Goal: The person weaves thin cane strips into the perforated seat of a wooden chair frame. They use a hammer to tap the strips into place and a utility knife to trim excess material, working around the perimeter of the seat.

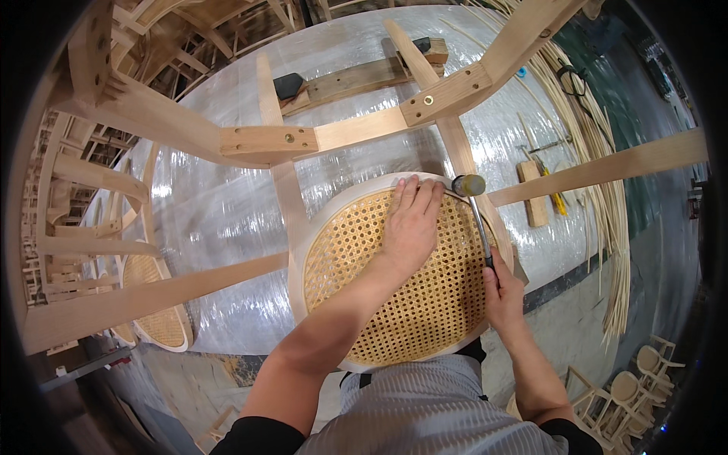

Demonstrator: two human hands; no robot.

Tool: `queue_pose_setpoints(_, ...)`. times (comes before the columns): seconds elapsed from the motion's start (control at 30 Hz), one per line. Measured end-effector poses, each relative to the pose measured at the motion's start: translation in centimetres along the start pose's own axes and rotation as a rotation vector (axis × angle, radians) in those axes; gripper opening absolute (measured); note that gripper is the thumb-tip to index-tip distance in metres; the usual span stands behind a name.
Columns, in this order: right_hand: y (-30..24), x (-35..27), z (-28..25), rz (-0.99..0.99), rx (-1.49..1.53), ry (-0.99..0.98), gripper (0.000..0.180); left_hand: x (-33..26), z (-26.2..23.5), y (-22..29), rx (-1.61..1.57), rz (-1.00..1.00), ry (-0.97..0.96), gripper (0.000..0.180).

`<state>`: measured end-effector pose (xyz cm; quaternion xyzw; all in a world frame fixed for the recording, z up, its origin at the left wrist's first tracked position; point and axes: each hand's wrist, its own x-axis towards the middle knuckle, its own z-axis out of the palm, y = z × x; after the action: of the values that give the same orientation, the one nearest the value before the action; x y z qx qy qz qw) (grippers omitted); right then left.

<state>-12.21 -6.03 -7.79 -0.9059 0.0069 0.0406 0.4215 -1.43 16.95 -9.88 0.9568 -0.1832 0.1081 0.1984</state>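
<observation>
An oval woven cane panel (356,258) in a pale wooden frame lies in front of me, part of a wooden chair frame (364,130). My left hand (412,224) rests flat on the cane, fingers stretched out, their tips at the far rim. My right hand (504,292), at the panel's right side, grips the dark handle of a mallet (470,185). The mallet has a slim metal shaft and a yellowish round head, which is over the far right rim, just right of my left fingertips. Whether it touches the rim I cannot tell.
Chair legs (607,171) stick out left and right. The plastic-covered table (220,205) holds a wooden block (532,193), a yellow-handled tool (559,203) and a bundle of long cane strips (607,220) at right. More chair frames (98,182) stand at left; stools (626,387) are at lower right.
</observation>
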Motion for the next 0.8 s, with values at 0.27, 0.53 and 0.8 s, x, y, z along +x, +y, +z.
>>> queue_pose_setpoints(0.27, -0.7, -0.1, 1.5, -0.054, -0.077, 0.037, 0.043, -0.1, -0.4, 0.1, 0.128, 0.041, -0.074, 0.059)
queue_pose_setpoints(0.53, -1.8, 0.4, -0.8, 0.111, -0.058, -0.098, 0.043, -0.3, -1.3, 3.6, -0.017, -0.098, -0.096, 0.056)
queue_pose_setpoints(0.8, -2.0, 4.9, -7.8, 0.291, 0.214, -0.369, 0.041, 0.7, -1.0, 6.2, -0.108, -0.279, -0.207, 0.067)
